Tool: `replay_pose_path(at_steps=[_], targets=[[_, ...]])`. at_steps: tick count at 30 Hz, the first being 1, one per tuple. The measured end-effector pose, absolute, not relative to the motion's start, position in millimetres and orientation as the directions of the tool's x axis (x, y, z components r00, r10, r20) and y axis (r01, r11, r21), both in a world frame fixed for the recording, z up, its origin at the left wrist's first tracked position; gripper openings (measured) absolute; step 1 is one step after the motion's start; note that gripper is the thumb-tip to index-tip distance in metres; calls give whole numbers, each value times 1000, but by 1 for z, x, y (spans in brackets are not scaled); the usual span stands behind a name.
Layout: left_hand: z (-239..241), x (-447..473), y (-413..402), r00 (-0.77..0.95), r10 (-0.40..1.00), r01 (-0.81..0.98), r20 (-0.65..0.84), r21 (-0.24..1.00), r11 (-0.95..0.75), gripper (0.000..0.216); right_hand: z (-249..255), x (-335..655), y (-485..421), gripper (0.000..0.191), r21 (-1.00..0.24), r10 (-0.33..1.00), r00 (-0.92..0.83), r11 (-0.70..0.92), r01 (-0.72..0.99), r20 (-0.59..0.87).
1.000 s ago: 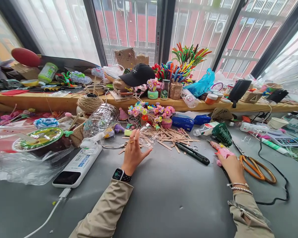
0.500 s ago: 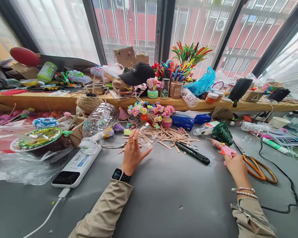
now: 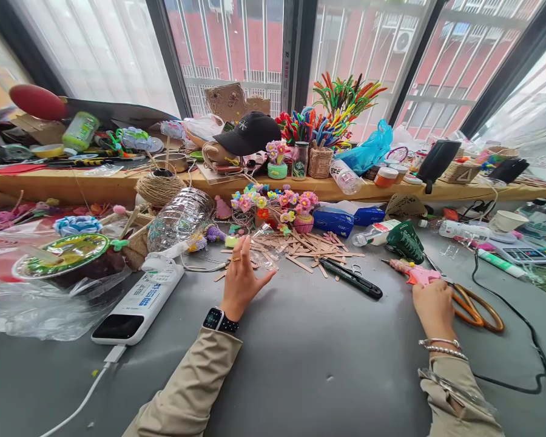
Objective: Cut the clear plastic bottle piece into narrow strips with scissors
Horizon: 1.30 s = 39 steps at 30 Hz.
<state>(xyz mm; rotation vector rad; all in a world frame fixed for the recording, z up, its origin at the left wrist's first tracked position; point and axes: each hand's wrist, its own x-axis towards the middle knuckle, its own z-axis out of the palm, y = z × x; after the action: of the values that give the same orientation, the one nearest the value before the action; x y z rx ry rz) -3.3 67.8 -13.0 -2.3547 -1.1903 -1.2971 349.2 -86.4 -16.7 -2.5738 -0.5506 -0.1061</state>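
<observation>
My right hand (image 3: 434,306) is closed round the handle of a pink hot glue gun (image 3: 412,271) with an orange trigger, its nozzle pointing left. Right beside that hand, partly behind it, lie large scissors (image 3: 480,309) with orange-brown handles. My left hand (image 3: 242,279) is open, thumb spread away from the fingers, and nothing shows in it. Just beyond its fingers are a crumpled clear plastic piece (image 3: 264,258) and a heap of wooden craft sticks (image 3: 316,246). Between the hands lies a dark utility knife (image 3: 350,278), with small scissors (image 3: 357,269) next to it.
At left, a white power bank (image 3: 139,303) with a cable sits beside a lidded bowl (image 3: 68,258) in plastic. Fluffy flowers (image 3: 273,203) and blue packets (image 3: 334,221) stand behind the sticks. A black cord (image 3: 519,321) curves at right. The wooden ledge (image 3: 236,189) is crowded with supplies.
My right hand has shifted slightly and its fingers wrap further round the glue gun's handle, which has turned a little. My left hand keeps its pose. The whole view has moved slightly.
</observation>
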Motion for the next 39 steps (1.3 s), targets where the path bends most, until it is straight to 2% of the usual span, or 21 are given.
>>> replay_pose_path(at_steps=[6,11,15,27,33,36,39], targets=[[-14,-4,68,285,564,726,775,210,-655,90,-9,342,-91,39,-236,456,787,-782,577,415],[-14,-4,68,281,577,721,767,228,-654,90,-4,341,-91,29,-92,518,688,-762,641,508],[-12,-3,66,281,586,699,760,256,-667,87,-1,340,-90,28,-79,541,662,-740,667,520],[-11,-2,65,292,570,720,768,215,-659,87,6,337,-95,30,-83,559,620,-703,707,551],[-13,-2,66,294,581,707,759,236,-667,87,5,335,-95,32,-170,523,684,-718,675,509],[-16,-1,67,257,618,685,743,311,-659,89,0,339,-92,40,-342,438,769,-712,613,467],[-19,-1,68,170,711,616,683,489,-618,92,-6,346,-88,49,-536,391,814,-615,578,430]])
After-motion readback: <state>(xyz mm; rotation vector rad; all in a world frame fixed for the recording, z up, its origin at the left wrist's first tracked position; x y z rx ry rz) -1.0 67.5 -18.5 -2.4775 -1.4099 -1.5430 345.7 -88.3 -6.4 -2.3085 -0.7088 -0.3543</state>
